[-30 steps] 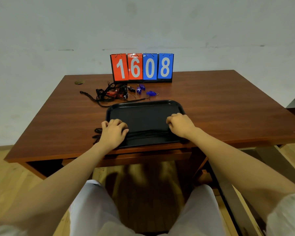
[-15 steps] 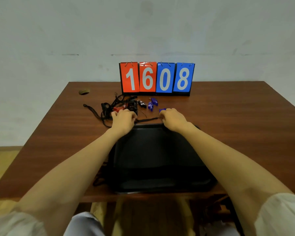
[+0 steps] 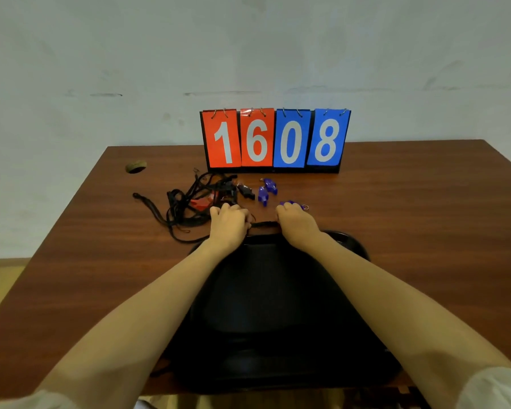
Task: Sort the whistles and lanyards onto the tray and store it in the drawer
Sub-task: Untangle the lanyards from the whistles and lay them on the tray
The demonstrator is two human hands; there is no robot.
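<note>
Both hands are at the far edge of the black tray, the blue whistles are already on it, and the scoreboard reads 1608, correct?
Not quite. The head view shows the blue whistles on the table beyond the black tray, not on it. Both hands, left and right, and the scoreboard are as stated.

I read only one set of markings: the flip scoreboard (image 3: 275, 140) at the far edge of the table (image 3: 425, 216) shows 1 and 6 in white on red cards, then 0 and 8 in white on blue cards. I find no other legible text.
</note>
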